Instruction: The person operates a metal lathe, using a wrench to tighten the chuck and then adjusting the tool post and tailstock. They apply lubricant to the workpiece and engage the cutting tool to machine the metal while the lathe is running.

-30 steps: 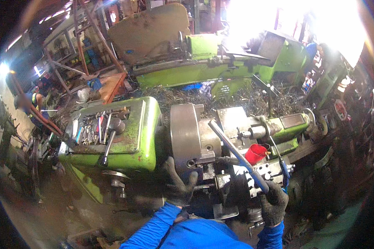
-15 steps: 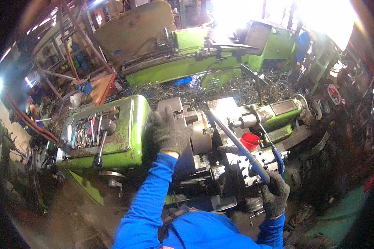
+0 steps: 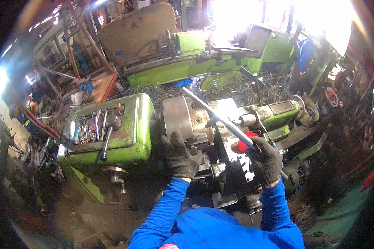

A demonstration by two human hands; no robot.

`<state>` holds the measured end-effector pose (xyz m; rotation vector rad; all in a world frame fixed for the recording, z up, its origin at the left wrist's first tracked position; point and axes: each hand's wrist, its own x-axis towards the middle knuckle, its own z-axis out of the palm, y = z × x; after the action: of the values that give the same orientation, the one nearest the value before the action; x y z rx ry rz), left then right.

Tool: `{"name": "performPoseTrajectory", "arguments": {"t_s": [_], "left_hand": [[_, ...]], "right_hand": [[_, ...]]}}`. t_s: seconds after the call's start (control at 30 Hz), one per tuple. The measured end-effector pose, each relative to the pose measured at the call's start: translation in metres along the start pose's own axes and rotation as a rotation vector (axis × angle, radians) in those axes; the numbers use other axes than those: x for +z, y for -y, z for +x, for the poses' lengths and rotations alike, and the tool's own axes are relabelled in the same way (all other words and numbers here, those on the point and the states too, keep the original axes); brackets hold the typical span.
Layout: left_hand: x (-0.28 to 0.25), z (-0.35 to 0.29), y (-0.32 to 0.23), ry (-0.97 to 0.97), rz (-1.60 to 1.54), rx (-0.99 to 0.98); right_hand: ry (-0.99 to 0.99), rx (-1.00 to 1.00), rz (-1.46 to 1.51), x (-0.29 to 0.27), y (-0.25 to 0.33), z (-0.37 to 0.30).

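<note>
My left hand (image 3: 182, 159), in a dark knitted glove, rests against the lower side of the round steel lathe chuck (image 3: 175, 115), its fingers spread. My right hand (image 3: 264, 162), gloved the same way, is closed around a long metal pipe (image 3: 222, 119). The pipe slants up and leftward, its far end above the right side of the chuck. Chuck jaws and a squarish metal face with a hole (image 3: 198, 120) show just right of the chuck body. Behind the pipe, close to my right hand, stands a small red container (image 3: 244, 144), partly hidden.
On the green headstock (image 3: 139, 120) lie several hand tools (image 3: 87, 129) beside a lever (image 3: 107, 143). The green tailstock (image 3: 284, 110) sits to the right. Metal shavings (image 3: 228, 91) heap behind the lathe, before another green machine (image 3: 178, 68). A person in blue (image 3: 305, 56) stands at far right.
The chuck has turned. My left hand has moved down along it. My right hand has risen with the pipe, whose far end has swung up and left.
</note>
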<state>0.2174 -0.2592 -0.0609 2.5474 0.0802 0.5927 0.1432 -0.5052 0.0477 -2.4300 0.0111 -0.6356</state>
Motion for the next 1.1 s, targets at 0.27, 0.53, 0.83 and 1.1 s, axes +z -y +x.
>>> {"name": "performPoseTrajectory", "arguments": {"t_s": [0.27,0.53,0.83,1.1], "left_hand": [[0.017,-0.034,0.01,0.021,-0.016,0.01],[-0.023,0.022,0.015,-0.235,-0.045,0.376],[0.004,0.127,0.003,-0.003,-0.089,1.065],[-0.002,0.148,-0.009,0.114,-0.297,1.216]], "right_hand": [[0.128,-0.094,-0.306,0.059,-0.029,0.036],[0.048,0.073,-0.219,0.072,-0.01,0.0],[0.062,0.23,-0.015,0.114,-0.01,-0.076],[0.181,0.308,0.129,0.112,0.005,-0.083]]}}
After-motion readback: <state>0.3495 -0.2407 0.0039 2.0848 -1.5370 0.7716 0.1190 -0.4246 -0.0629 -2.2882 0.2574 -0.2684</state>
